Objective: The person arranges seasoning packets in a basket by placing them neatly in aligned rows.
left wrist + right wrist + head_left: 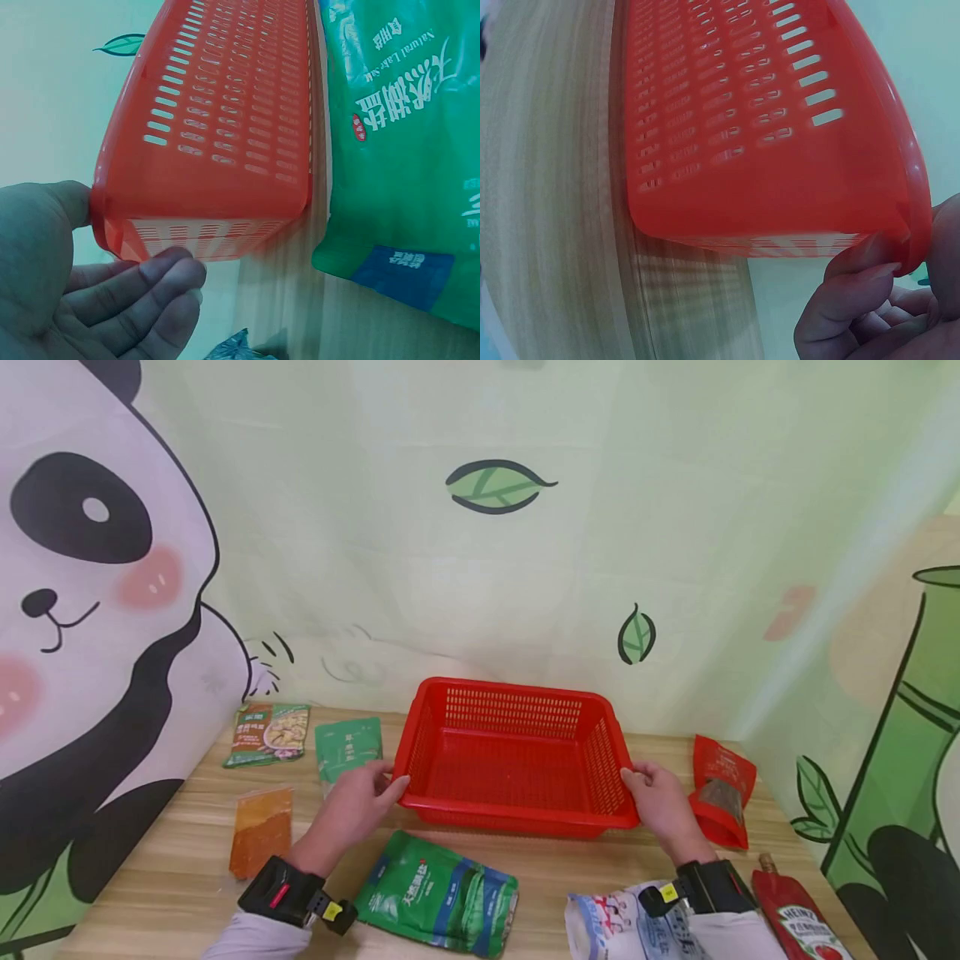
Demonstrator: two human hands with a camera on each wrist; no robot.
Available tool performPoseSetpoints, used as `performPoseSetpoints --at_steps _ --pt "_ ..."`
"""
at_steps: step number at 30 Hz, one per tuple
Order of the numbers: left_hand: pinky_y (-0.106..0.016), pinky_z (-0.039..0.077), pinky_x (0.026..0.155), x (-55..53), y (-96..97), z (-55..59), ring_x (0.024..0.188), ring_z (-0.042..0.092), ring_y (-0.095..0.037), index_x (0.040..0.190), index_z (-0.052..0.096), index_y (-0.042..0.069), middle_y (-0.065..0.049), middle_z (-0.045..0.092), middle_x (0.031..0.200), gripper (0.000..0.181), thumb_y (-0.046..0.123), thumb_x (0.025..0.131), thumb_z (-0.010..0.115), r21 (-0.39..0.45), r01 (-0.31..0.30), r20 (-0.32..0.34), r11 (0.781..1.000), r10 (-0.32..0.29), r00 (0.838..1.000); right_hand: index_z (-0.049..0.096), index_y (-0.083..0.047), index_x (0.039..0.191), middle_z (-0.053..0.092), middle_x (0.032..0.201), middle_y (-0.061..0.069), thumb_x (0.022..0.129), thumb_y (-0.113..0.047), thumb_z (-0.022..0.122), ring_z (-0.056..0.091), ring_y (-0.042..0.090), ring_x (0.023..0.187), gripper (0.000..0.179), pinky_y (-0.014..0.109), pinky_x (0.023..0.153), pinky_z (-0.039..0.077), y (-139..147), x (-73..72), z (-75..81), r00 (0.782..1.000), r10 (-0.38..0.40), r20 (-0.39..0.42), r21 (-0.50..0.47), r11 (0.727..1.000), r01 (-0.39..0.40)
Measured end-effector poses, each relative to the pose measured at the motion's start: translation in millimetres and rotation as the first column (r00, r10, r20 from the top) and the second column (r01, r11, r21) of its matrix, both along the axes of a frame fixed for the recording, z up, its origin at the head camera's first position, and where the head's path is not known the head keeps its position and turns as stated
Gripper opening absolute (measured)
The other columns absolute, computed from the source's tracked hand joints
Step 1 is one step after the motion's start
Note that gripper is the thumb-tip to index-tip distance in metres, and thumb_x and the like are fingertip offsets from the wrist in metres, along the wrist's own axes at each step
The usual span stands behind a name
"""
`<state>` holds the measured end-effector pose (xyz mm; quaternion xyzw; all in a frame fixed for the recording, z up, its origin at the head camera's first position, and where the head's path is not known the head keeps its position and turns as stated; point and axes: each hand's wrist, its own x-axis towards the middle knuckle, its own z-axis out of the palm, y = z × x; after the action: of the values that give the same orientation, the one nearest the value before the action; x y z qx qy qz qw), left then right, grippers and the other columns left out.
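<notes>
A red plastic basket (pixel 517 814) with slotted sides stands at the middle of the wooden table. At its left end my left hand (pixel 356 810) pinches the rim, thumb on top and fingers below, as the left wrist view shows on the basket's corner (pixel 217 180). My right hand (pixel 663 802) grips the opposite rim the same way; in the right wrist view its fingers (pixel 847 300) curl under the edge. In front of the basket lies a green bag of lake salt (pixel 427 893). A green pouch (pixel 348 743) lies just beyond my left hand.
At the left are a noodle-picture packet (pixel 266 735) and a clear bag of orange-brown powder (pixel 262 835). A red windowed pouch (pixel 720 777), a Heinz ketchup pouch (pixel 798 910) and a white-blue bag (pixel 622 922) lie at the right. A printed cloth (pixel 487 585) hangs behind.
</notes>
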<state>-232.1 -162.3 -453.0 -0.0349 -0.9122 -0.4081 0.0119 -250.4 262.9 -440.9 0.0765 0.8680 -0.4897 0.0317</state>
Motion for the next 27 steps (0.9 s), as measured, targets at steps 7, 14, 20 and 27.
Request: performPoseSetpoints --at_steps 7,14,20,27 --pt "-0.029 0.057 0.065 1.1 5.2 11.3 0.081 0.065 -0.019 0.123 0.065 0.003 -0.009 0.074 0.099 0.037 0.029 0.097 0.071 -0.091 -0.031 0.019 0.995 0.033 0.999 0.047 -0.002 0.147 0.065 0.131 0.023 0.108 -0.037 0.050 0.071 0.022 0.093 0.053 0.034 0.082 0.063 0.3 1.5 -2.3 1.000 -0.007 0.000 0.000 1.000 0.007" --pt "-0.038 0.061 0.073 2.6 9.2 19.4 0.088 0.064 -0.025 0.128 0.061 0.001 -0.014 0.071 0.106 0.046 0.028 0.093 0.075 -0.224 -0.059 -0.040 0.973 0.052 0.998 0.047 -0.004 0.148 0.064 0.134 0.022 0.106 -0.041 0.052 0.071 0.024 0.099 0.056 0.035 0.086 0.062 0.5 1.4 -1.6 1.000 -0.026 0.010 -0.018 0.999 0.026" --pt "-0.045 0.062 0.083 3.8 17.2 25.6 0.099 0.063 -0.028 0.129 0.064 0.004 -0.014 0.067 0.114 0.052 0.029 0.088 0.081 -0.391 -0.053 -0.229 0.919 -0.041 0.973 0.043 -0.006 0.152 0.060 0.139 0.021 0.105 -0.050 0.050 0.067 0.025 0.105 0.064 0.032 0.085 0.061 7.7 1.9 -1.4 0.998 -0.046 0.039 -0.025 0.999 0.047" --pt "-0.043 0.061 0.088 6.4 35.8 36.9 0.109 0.065 -0.025 0.127 0.070 0.012 -0.008 0.071 0.121 0.053 0.046 0.086 0.080 -0.457 0.115 -0.245 0.882 -0.249 0.937 0.041 -0.006 0.154 0.061 0.122 0.020 0.106 -0.048 0.049 0.064 0.021 0.081 0.065 0.028 0.075 0.059 16.0 1.7 3.0 0.997 -0.078 0.005 -0.058 0.995 0.078"
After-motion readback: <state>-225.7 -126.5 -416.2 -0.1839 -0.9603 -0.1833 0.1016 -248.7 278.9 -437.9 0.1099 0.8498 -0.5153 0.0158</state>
